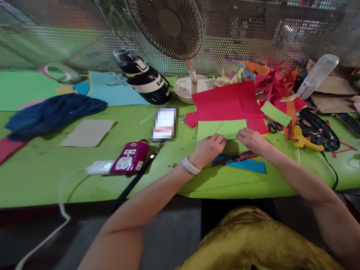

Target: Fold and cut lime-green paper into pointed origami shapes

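A light green sheet of paper lies partly over red paper, with its near edge under my fingers. My left hand, with a pale band at the wrist, is closed on that near edge. To its right, my right hand has its fingers pressed together on the same sheet. The fingertips and the paper beneath them are partly hidden. Just in front of my hands, a utility knife rests on a blue paper strip.
Scissors, a yellow glue gun and a black tray lie right, before piled paper scraps. A fan and bottle stand behind. Left are a phone, purple power adapter and dark blue cloth.
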